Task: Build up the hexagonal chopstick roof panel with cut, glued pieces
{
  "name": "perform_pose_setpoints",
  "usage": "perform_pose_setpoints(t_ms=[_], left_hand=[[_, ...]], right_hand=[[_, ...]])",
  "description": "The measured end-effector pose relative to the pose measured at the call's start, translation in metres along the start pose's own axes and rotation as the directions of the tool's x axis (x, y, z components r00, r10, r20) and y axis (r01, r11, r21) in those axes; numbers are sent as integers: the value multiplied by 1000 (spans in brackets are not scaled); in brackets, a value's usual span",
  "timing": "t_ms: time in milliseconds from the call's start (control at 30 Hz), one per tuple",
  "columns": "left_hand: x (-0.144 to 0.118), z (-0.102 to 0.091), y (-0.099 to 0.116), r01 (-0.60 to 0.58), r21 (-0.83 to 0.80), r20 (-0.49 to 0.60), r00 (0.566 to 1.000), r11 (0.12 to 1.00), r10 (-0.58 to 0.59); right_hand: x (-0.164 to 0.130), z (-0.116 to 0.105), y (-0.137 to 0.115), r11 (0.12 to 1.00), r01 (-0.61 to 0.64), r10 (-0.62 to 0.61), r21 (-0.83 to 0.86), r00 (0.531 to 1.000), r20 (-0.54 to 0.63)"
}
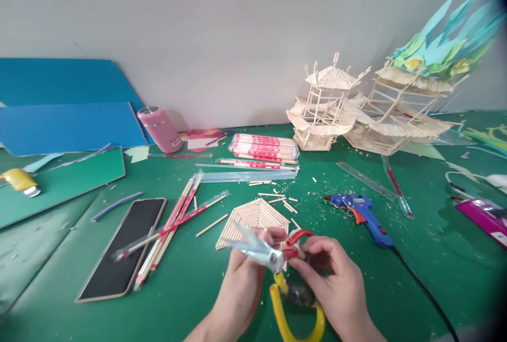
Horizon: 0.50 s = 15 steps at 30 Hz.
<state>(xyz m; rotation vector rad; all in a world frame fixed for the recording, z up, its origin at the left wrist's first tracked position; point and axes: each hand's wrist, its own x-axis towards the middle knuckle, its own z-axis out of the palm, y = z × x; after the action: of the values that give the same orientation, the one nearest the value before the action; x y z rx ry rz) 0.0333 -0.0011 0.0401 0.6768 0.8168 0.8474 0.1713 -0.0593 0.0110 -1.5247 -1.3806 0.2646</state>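
Note:
I hold a pair of scissors [274,258] with silver blades and one red and one yellow handle, above the table in front of me. The blades are spread apart and point left, slightly blurred. My right hand [336,273] has its thumb and fingers pinched at the red handle. Fingers of my left hand [245,273] curl behind the blades near the pivot, partly hidden by them. Just beyond lies a many-sided panel of thin wooden sticks [259,212], partly covered by the scissors and hands. The yellow handle hangs lowest, between my wrists.
On the right lies a blue glue gun [362,212] with its black cord. Stick-built pavilion models [328,104] stand at the back. A phone [122,252] and wrapped stick packs [170,231] lie left. Beyond are a stick bundle [263,146] and a pink bottle [160,130].

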Motion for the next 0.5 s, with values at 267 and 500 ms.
perform_pose_setpoints(t_ms=[267,500], left_hand=[[-7,1,-10,92,-180,-55,993,979,-104],[0,3,-11,132,-201,-158,973,971,-165]], right_hand=[[2,18,-7,999,46,-46,-20,999,5],[2,25,-2,999,12,-9,-48,998,69]])
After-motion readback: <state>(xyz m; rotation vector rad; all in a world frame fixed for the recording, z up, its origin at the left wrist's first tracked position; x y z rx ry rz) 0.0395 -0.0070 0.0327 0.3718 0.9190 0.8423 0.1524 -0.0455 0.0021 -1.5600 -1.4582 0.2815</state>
